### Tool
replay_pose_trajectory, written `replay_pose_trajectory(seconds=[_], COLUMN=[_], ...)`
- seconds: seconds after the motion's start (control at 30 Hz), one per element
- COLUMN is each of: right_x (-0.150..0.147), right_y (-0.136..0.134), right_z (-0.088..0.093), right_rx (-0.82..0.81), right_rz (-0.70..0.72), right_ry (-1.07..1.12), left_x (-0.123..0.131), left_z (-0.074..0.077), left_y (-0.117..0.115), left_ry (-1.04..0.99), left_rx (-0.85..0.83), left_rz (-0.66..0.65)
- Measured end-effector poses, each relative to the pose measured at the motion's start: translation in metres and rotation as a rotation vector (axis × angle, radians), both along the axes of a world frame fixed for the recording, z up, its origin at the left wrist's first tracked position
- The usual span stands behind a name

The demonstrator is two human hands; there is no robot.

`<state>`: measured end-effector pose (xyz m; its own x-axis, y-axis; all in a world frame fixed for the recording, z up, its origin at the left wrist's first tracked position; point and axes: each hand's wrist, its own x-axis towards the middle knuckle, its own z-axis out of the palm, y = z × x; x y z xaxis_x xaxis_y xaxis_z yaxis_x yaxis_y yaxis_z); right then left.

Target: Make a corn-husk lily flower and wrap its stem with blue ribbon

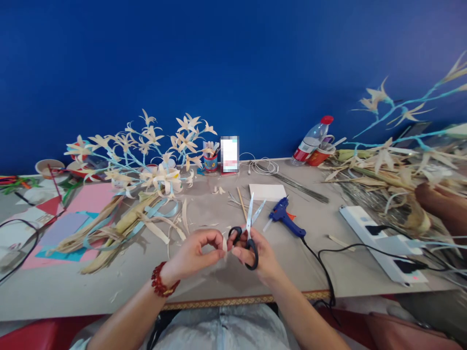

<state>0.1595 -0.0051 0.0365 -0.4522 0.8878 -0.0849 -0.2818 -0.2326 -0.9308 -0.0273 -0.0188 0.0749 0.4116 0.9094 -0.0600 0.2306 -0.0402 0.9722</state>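
Observation:
My right hand (260, 253) grips black-handled scissors (250, 228), fingers through the loops, blades parted and pointing up and away. My left hand (197, 253), with a red bead bracelet (160, 282) on its wrist, pinches a small pale strip (224, 243) right beside the scissor handles. Both hands hover over the grey table (109, 287) near its front edge.
Pale husk flowers on blue stems (156, 155) lie at the left over pink and blue paper (73, 223). A blue glue gun (284, 216) with a black cord, a white card (267, 192), a power strip (379, 243), a bottle (312, 141) and more husks (386, 170) are to the right.

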Motion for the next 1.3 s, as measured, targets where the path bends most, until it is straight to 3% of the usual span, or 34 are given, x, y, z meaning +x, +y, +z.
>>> replay_pose_trajectory(seconds=[0.13, 0.33, 0.43, 0.6, 0.83, 0.97, 1.17, 1.3], right_x=[-0.009, -0.008, -0.007, -0.013, -0.024, -0.017, 0.008, 0.014], right_y=[0.007, 0.007, 0.004, -0.004, -0.008, -0.008, -0.015, -0.02], right_z=[0.008, 0.003, 0.002, 0.003, 0.004, 0.001, -0.013, -0.019], right_rx=[-0.059, -0.062, -0.047, -0.058, 0.003, 0.021, 0.109, 0.085], right_rz=[-0.005, -0.025, -0.031, -0.191, -0.269, -0.163, 0.186, 0.258], right_ry=[0.038, 0.064, 0.073, 0.083, 0.074, 0.017, -0.162, -0.262], left_x=[0.002, -0.006, -0.006, 0.008, 0.03, 0.028, 0.019, 0.018], left_z=[0.002, 0.003, -0.001, -0.017, -0.03, -0.024, -0.009, -0.006], left_y=[0.0, 0.001, 0.001, -0.009, -0.021, -0.02, -0.016, -0.013], left_ry=[0.076, 0.023, -0.131, -0.444, -0.521, -0.531, -0.475, -0.439], left_rx=[0.03, 0.032, -0.016, -0.093, -0.091, -0.059, -0.026, -0.023], left_rz=[-0.021, 0.005, 0.098, 0.295, 0.447, 0.46, 0.487, 0.471])
